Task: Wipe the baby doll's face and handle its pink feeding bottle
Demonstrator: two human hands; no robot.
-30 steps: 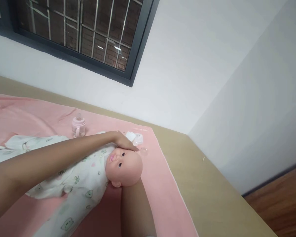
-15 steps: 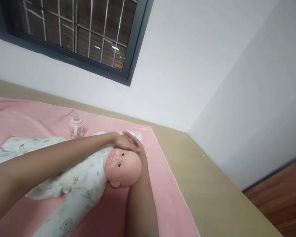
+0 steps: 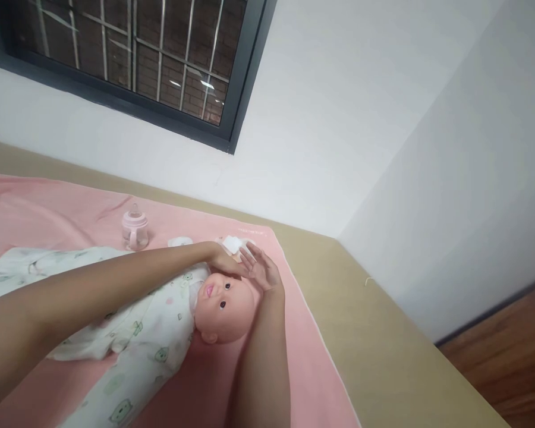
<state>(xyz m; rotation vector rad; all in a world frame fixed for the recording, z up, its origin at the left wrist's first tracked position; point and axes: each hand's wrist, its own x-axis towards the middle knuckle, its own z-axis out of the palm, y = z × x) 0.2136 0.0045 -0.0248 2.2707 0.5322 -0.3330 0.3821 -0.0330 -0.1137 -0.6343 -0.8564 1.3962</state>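
A baby doll (image 3: 226, 309) lies on its back on a pink sheet (image 3: 307, 356), its bald head toward the right. It wears a white onesie (image 3: 160, 333) with green animal prints. My left hand (image 3: 228, 260) reaches across the doll's body and lies stretched against the far side of its head, fingers partly hidden. Around the top of the head comes my right arm; my right hand (image 3: 263, 270) is open with fingers spread, close beside my left fingertips. Just beyond both hands is a white item (image 3: 232, 245), its kind unclear.
A pink-lidded baby bottle (image 3: 135, 229) stands upright on the sheet beyond the doll. Bare tan surface (image 3: 361, 333) borders the sheet at the right and back. White walls and a barred window (image 3: 160, 59) rise behind.
My right hand has lifted off my left and spread its fingers, shifting slightly right. More of the white item shows. The doll's head sits slightly lower in view.
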